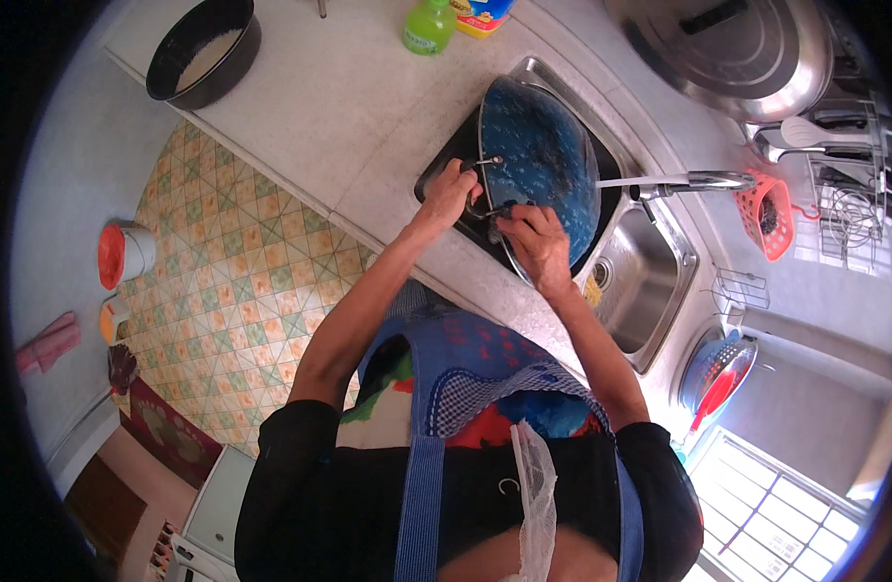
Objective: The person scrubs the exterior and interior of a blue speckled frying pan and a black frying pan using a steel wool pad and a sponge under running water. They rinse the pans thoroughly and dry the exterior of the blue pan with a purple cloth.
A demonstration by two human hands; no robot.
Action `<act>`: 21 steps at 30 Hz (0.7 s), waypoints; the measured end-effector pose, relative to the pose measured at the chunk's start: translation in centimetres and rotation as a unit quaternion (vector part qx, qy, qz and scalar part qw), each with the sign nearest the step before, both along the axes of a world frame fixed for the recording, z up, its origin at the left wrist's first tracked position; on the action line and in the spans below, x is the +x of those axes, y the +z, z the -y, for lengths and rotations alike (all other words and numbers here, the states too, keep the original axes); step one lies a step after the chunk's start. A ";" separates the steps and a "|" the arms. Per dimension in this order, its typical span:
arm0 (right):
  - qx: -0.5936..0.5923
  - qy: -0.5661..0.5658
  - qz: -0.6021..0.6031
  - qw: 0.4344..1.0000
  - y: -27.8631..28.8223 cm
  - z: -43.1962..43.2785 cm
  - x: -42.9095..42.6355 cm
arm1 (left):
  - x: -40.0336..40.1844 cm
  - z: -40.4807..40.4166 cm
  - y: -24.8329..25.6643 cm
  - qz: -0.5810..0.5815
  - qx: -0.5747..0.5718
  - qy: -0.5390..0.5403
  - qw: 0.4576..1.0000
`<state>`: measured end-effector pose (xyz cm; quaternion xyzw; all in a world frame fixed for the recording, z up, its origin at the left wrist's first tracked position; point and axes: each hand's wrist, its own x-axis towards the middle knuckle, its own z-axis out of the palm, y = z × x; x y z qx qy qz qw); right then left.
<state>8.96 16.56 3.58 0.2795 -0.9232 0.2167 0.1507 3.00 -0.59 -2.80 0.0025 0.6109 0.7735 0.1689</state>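
A large blue pan (544, 145), wet and flecked with suds, sits tilted in the left sink basin. My left hand (449, 193) grips its dark loop handle (475, 209) at the near side. Pressed against the lower end of that handle, my right hand (537, 244) pinches a small greyish scourer (495, 231), mostly hidden by the fingers. From the tap (708, 180), a stream of water (642, 181) runs onto the pan's right edge.
A steel basin (635, 284) adjoins on the right, with a yellow scrubber (593, 291) at its edge. A green bottle (429, 29) stands behind the sink. At far left is a black pot (206, 58) with pale contents. A large metal lid (729, 51) leans at upper right.
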 end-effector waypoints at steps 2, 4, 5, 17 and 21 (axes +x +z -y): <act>-0.029 -0.031 0.006 0.999 0.0 -2.1 0.0 | -0.2 0.0 -0.4 -0.034 0.003 0.012 0.999; -0.030 -0.104 0.023 0.994 0.5 -4.5 -0.4 | 0.1 -0.2 0.4 -0.001 0.026 0.013 1.000; -0.033 -0.130 0.041 0.990 0.8 -4.8 -1.0 | 0.1 -0.2 0.6 0.016 0.038 0.015 0.999; 0.012 -0.024 0.023 0.999 1.5 0.9 -3.7 | 0.2 -0.8 0.2 -0.011 0.014 0.003 1.000; 0.004 -0.025 0.028 0.999 1.6 3.2 -6.3 | 0.0 -0.3 -0.2 -0.029 -0.007 0.002 1.000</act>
